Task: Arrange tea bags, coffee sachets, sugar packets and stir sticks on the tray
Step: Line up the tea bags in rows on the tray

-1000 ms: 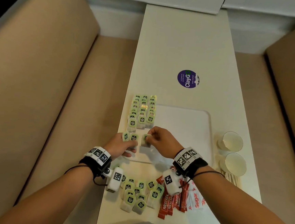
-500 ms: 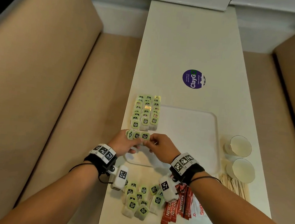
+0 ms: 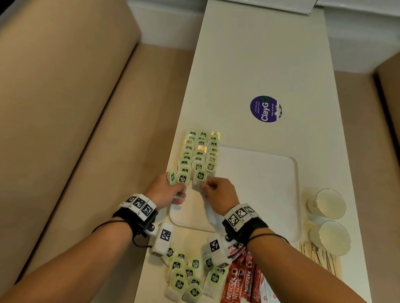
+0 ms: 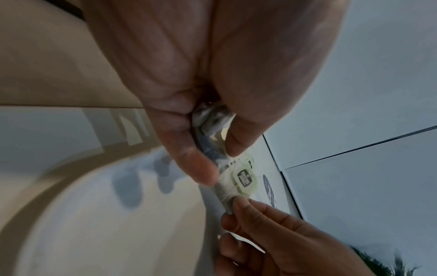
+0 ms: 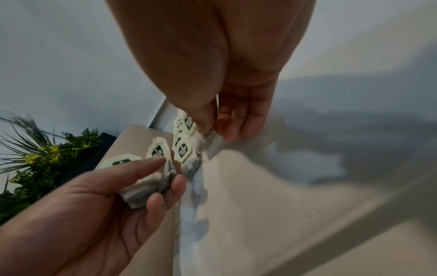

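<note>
Near the middle of the head view, the left hand (image 3: 166, 192) holds two tea bags (image 3: 178, 179) with curled fingers. Just to its right, the right hand (image 3: 217, 192) pinches one tea bag (image 3: 200, 176) at the near end of the rows (image 3: 200, 151) along the white tray's (image 3: 259, 180) left edge. More tea bags (image 3: 186, 278), red coffee sachets (image 3: 240, 285) and stir sticks (image 3: 320, 258) lie on the desk (image 3: 262, 60) at the bottom.

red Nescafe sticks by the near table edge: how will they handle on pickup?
The Nescafe sachets look thin and flat, so probably light and bendy. They overlap in a fan, so grabbing one will likely drag its neighbours. The wrappers look glossy, possibly slippery; flat shape means no rolling.
</note>
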A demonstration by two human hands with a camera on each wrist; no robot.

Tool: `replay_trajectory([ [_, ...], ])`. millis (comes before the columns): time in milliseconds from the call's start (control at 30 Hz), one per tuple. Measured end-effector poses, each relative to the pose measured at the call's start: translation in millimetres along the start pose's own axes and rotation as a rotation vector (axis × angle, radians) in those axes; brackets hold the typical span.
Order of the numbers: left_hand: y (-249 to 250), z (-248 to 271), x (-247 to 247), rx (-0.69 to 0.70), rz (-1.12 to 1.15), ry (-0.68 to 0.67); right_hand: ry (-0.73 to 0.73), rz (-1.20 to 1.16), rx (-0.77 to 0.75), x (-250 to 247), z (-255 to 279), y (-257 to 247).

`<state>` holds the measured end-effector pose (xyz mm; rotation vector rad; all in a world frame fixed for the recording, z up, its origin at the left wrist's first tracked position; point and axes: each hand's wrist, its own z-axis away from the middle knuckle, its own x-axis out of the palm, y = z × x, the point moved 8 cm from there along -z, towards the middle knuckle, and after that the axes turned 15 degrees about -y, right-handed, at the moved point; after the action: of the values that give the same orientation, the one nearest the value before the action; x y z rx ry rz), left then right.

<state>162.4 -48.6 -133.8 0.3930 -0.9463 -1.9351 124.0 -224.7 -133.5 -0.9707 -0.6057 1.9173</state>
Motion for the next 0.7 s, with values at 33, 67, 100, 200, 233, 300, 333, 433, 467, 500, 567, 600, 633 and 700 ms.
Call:
replay_trajectory([
  [33,0,0,-2,0.002,0.011,0.003,0.001,0.005,0.011,0,-2,-1],
  [67,-1,-1,-3,0.005,0.027,0.003,0.000,0.010,0.023,1,-4,-2],
  [100,-1,-1,-4,0.010,0.043,0.003,-0.002,0.017,0.033,2,-6,-3],
  [200,1,0,-7,0.029,0.073,0.023,-0.012,0.031,0.054,6,-12,-4],
  [233,1,1,-9,0.032,0.079,0.032,-0.010,0.037,0.064,6,-13,-4],
  [300,1,1,-10,0.034,0.089,0.042,0.002,0.054,0.079,5,-14,-5],
  [333,0,1,-10,0.033,0.091,0.044,0.006,0.060,0.086,4,-14,-6],
  [433,1,4,-9,0.027,0.082,0.041,0.022,0.060,0.096,2,-14,-7],
  [467,2,5,-8,0.029,0.080,0.037,0.025,0.053,0.098,2,-14,-8],
  [500,3,7,-6,0.035,0.077,0.032,0.032,0.045,0.100,2,-14,-8],
  [567,7,9,-4,0.048,0.067,0.025,0.054,0.033,0.096,-1,-14,-10],
  [600,8,10,-4,0.051,0.065,0.028,0.064,0.029,0.097,-2,-14,-11],
  [633,8,10,-4,0.053,0.062,0.034,0.071,0.026,0.100,-3,-14,-12],
  [700,8,10,-6,0.053,0.054,0.049,0.076,0.023,0.102,-5,-13,-12],
])
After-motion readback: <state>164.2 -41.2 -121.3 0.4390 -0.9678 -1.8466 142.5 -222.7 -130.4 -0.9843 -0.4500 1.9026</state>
